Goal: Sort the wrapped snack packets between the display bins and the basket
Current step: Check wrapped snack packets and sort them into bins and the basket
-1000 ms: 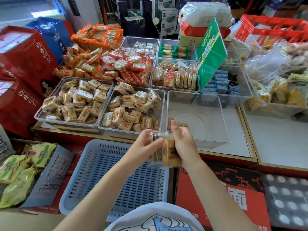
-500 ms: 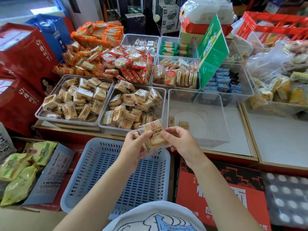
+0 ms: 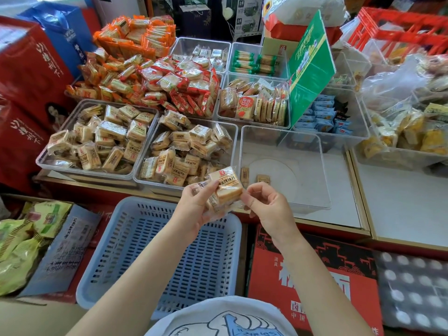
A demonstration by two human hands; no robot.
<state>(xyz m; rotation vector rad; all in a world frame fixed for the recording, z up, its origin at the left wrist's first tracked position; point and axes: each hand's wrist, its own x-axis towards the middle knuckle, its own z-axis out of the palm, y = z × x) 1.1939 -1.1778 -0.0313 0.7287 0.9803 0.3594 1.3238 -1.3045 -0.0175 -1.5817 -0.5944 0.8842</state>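
Packet (image 3: 225, 184) of tan biscuit slices in clear wrap, held up over the far rim of the blue basket (image 3: 135, 241), just in front of the bins. Left hand (image 3: 196, 209) curled round the packet's left end and underside, with what looks like more clear wrap bunched beneath it — cannot tell whether that is a second packet. Right hand (image 3: 266, 207) pinching the wrap at the packet's right edge, fingers curled. Compared with a second ago: raised from low over the basket, where it hung on end between both hands, and turned so the printed label faces up; little changed over the last half second beyond a slight tilt. Basket unmoved, standing below the bench (image 3: 339, 214) edge beside a red carton (image 3: 315, 275). Behind the packet, the middle clear bin (image 3: 186, 154) heaped with the same tan packets, and another bin (image 3: 97, 139) to its left likewise full. To the right, a clear bin (image 3: 312, 170) holding only two small packets (image 3: 263, 178) near its front wall, as before. Farther back, heaps of red and orange packets (image 3: 169, 78) and a green sign (image 3: 310, 69) leaning among the bins, none of it shifted.
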